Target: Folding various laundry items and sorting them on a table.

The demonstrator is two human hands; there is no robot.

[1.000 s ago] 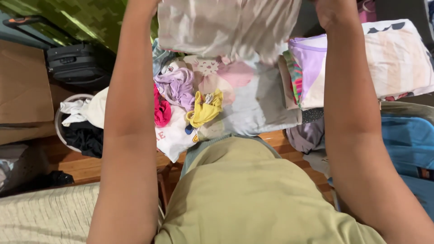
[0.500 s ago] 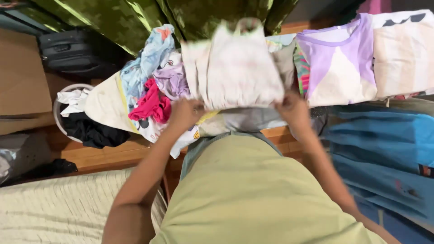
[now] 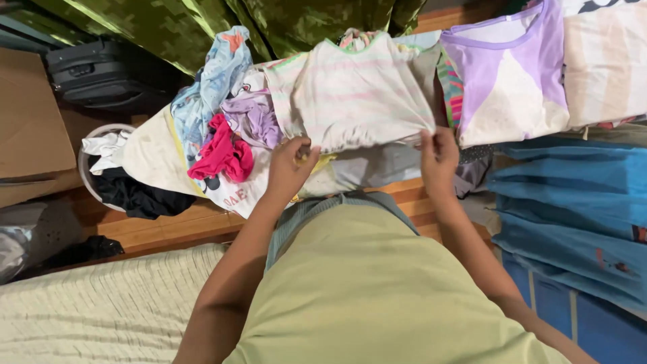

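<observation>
1. Wooden floor (image 3: pixel 168 229) runs under a heap of clothes, with camouflage cloth (image 3: pixel 202 20) beyond.
2. Left hand (image 3: pixel 288 168) pinches the near left corner of a pale striped shirt (image 3: pixel 357 87).
3. Right hand (image 3: pixel 438 158) grips its near right corner; the shirt lies spread just beyond both hands.
4. Pink garment (image 3: pixel 222 155) sits left of the left hand; purple top (image 3: pixel 505 74) lies beyond the right hand.

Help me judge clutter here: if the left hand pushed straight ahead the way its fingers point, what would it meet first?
Probably the pale striped garment that the left hand already grips at its lower edge; beyond that lies the purple crumpled cloth in the pile, though depth is unclear.
</observation>
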